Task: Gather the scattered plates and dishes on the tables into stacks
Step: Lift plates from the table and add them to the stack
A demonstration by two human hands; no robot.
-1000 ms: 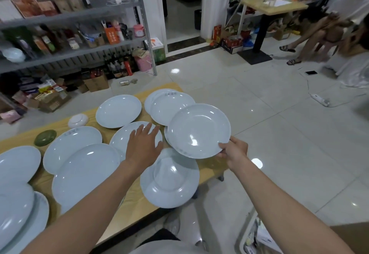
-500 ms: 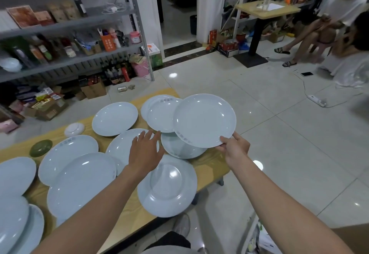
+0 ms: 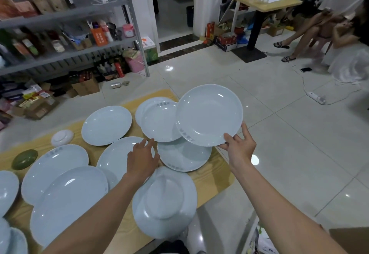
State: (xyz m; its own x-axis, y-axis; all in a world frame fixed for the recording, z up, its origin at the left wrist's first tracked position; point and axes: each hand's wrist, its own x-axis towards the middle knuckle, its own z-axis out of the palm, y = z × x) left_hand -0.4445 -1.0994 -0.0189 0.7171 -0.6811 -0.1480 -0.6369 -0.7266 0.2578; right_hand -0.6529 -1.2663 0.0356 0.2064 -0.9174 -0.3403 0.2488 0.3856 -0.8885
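Several pale blue plates lie scattered on a wooden table (image 3: 217, 175). My right hand (image 3: 238, 146) pinches the near rim of one plate (image 3: 208, 115) and holds it in the air above the table's far right corner. Under it a plate (image 3: 184, 156) lies flat, and behind it a two-plate stack (image 3: 158, 121). My left hand (image 3: 142, 158) rests with straight fingers on a large plate (image 3: 114, 156) in the middle. An upturned plate (image 3: 164, 201) overhangs the near table edge.
More plates (image 3: 106, 125) (image 3: 54, 170) (image 3: 67, 201) cover the left of the table, with a small white dish (image 3: 61, 138) and a green dish (image 3: 25, 158). Metal shelves (image 3: 65, 32) stand behind. People sit at the far right (image 3: 327, 24). A power strip (image 3: 316, 97) lies on the tiled floor.
My right hand has lifted its plate up and away to the right, uncovering the plate beneath. My left hand has stayed on the middle plate.
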